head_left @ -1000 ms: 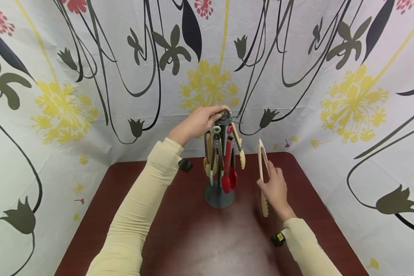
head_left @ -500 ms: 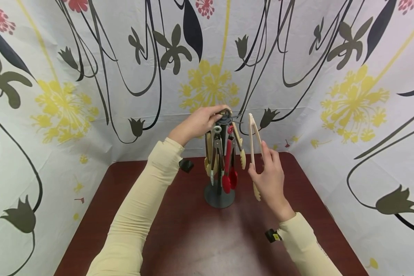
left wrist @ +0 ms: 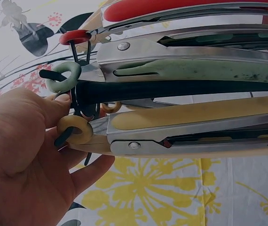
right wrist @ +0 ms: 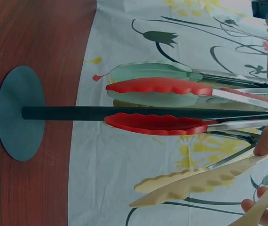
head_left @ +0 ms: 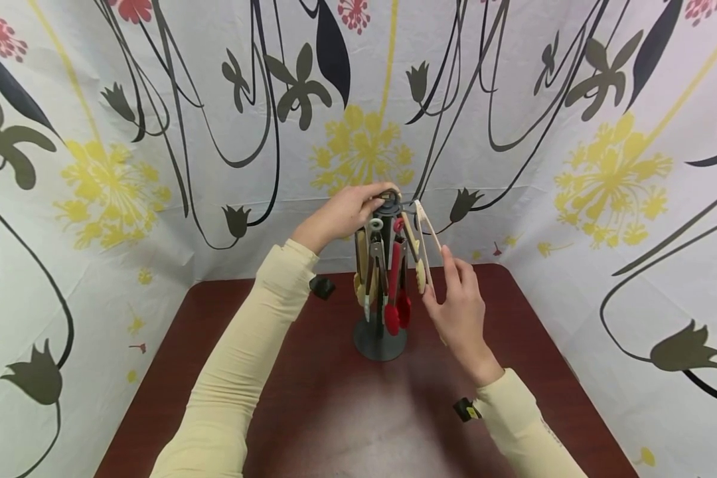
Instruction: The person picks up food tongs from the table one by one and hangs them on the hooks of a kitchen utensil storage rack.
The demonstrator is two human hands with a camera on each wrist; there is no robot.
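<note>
My left hand grips the top of a dark metal utensil stand. In the left wrist view its thumb lies near the hooks, where rings of green tongs and tan tongs hang. Red tongs hang at the front of the stand. My right hand holds pale wood-coloured tongs upright, thumb on one arm and fingers on the other. Their joined top is at the stand's right-hand hook, beside hanging cream-tipped tongs. Whether the top touches the hook I cannot tell.
The stand's round base sits on a dark red-brown table. Behind and at both sides hangs a white floral cloth. A small black device is at the right wrist, another at the left.
My right hand has raised the pale tongs and brought them left, from beside the stand to its right-hand hook. The left hand stays on the stand's top.
</note>
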